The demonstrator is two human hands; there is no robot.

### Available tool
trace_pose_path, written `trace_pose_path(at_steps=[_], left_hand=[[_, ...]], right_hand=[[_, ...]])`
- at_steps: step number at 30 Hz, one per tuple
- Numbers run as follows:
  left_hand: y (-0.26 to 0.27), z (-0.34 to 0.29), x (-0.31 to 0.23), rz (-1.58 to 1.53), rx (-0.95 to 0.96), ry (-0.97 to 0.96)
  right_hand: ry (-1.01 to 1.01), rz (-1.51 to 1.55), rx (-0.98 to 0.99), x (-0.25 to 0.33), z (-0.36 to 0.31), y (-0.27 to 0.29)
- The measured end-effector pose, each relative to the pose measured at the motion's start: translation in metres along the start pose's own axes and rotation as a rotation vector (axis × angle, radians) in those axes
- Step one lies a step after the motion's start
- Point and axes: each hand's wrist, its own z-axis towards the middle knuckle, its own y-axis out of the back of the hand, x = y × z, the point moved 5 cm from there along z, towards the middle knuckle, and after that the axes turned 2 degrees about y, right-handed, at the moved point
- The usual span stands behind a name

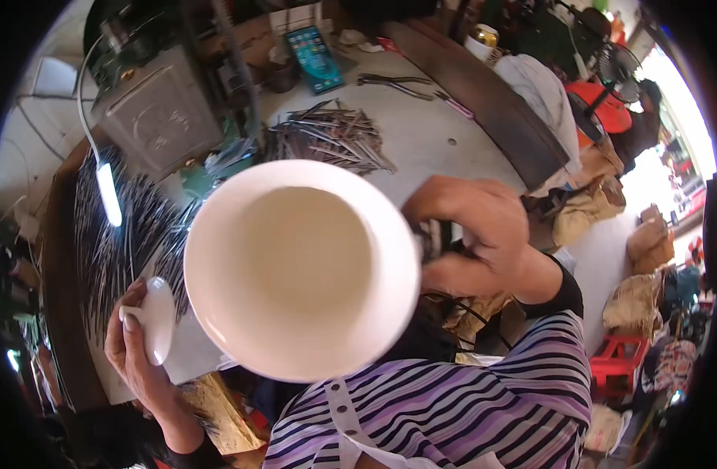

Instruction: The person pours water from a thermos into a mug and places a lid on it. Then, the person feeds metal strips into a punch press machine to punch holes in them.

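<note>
A large white mug (210,297) is close to the camera and tilted so its mouth faces me; its pale inside shows. My right hand (483,230) is closed around the handle at the mug's right side, and the fingers partly cover that handle. At the lower left, my left hand (135,344) holds a small white lid (161,320) by its knob, apart from the mug. Behind the lid lies a wide spread of thin dark metal rods (116,234). Beyond the mug's rim sits a heap of short metal pieces (327,137) on the table.
A phone (314,60) with a lit screen stands at the back, with pliers (396,84) to its right. A grey machine (159,113) and a lit lamp (108,194) occupy the left. Along the right runs a dark raised table edge (483,94); a red stool (620,366) stands beyond.
</note>
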Motion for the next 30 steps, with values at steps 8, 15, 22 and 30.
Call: trace_pose_path(at_steps=[8, 15, 22, 30], left_hand=[[0.025, 0.010, 0.002, 0.170, -0.086, 0.020], [-0.007, 0.007, 0.002, 0.065, 0.018, -0.009], [-0.020, 0.013, 0.024, 0.063, 0.057, -0.009], [0.002, 0.029, 0.042, 0.053, 0.080, -0.020]], right_hand=[[-0.233, -0.038, -0.144, -0.037, -0.010, -0.010], [-0.266, -0.291, -0.252, -0.080, -0.042, -0.002], [-0.362, -0.299, -0.326, -0.119, -0.068, -0.019], [-0.465, -0.260, -0.318, -0.128, -0.070, -0.051]])
